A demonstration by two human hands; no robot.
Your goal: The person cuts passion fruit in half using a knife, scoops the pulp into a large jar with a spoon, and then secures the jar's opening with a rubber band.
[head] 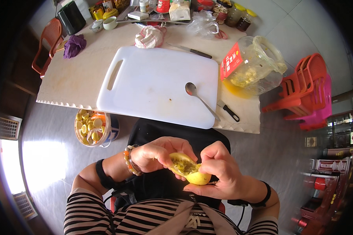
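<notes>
Over my lap, a yellow passion fruit (pixel 197 177) is split open, its greenish pulp and seeds showing. My left hand (pixel 164 154) grips the left end of the rind, and my right hand (pixel 222 173) holds the right part, thumb beneath and fingers at the torn edge. Beyond them a white plastic cutting board (pixel 153 82) lies on the table. A metal spoon (pixel 197 95) rests at its right side, bowl pointing away. To the right of the board is a small black-handled peeler or knife (pixel 229 111); a longer knife (pixel 201 53) lies behind the board.
A large clear jar (pixel 256 69) with yellow pulp stands at the table's right. Below the front edge, a bucket (pixel 106 133) holds yellow rinds. A cloth (pixel 150 37), plastic bag (pixel 201 25), red scissors (pixel 221 34) and purple cloth (pixel 74 47) lie farther back. Red stools (pixel 307 82) are stacked right.
</notes>
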